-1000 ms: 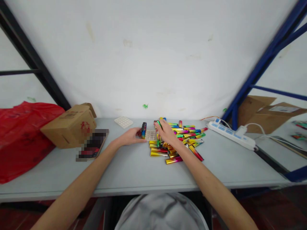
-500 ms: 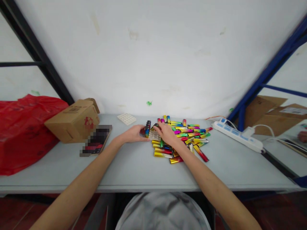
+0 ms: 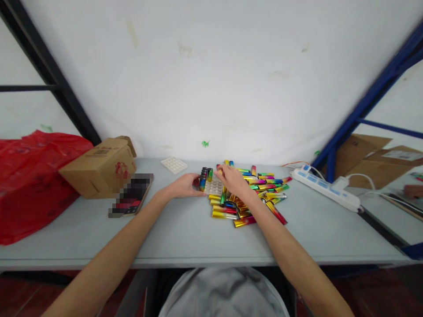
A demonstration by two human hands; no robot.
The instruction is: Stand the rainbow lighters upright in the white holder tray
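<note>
A white tray with round cells (image 3: pixel 214 187) lies in front of me, with several shiny lighters (image 3: pixel 202 178) standing upright at its left end, dark tops up. My left hand (image 3: pixel 187 185) is curled around that end, gripping the tray beside the standing lighters. One green-gold lighter (image 3: pixel 210 174) stands in the neighbouring row. Just right of it, over the tray's right edge, is my right hand (image 3: pixel 231 179), its fingers bent and slightly apart, with no lighter visible in them. Beneath and beyond it spreads a loose pile of metallic, multicoloured lighters (image 3: pixel 277 213).
A second white tray (image 3: pixel 174 165) lies near the wall. To the left are a phone-like dark object (image 3: pixel 134 196), partly pixelated, a cardboard box (image 3: pixel 99 169) and a red plastic bag (image 3: pixel 39 185). A white power strip (image 3: pixel 325 188) with cables is at right, by a blue frame (image 3: pixel 373 97).
My right hand has let go of a lighter, which now stands in the tray, and has moved slightly right and up. My left hand stays on the tray's left end.
</note>
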